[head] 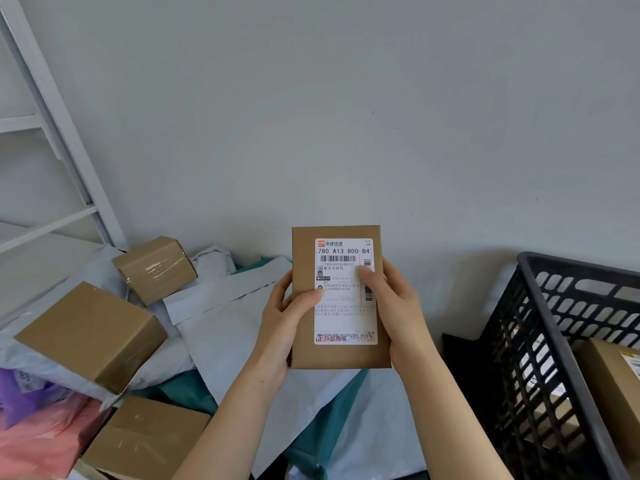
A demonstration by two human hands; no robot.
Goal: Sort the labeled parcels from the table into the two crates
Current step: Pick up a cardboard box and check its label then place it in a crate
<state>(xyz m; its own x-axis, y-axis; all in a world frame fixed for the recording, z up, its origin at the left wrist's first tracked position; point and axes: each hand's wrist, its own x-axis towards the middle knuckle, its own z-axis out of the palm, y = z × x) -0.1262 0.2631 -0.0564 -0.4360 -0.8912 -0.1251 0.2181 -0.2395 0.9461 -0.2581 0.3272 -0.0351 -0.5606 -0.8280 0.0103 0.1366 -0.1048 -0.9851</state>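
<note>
hands: left (282,322) + right (391,308) | grip parcel (304,355) upright, thumbs on label (344,317)

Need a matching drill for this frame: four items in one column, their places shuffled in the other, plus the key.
Items
1. labelled parcel
2. black crate
3. pink mailer
4. taped box

Places
A. bottom-left corner of the view
B. held upright between the left hand and right hand
C. right edge of the view, with a brown parcel inside
D. back by the wall, near the white shelving

Pairs: 1-B, 2-C, 3-A, 4-D
</note>
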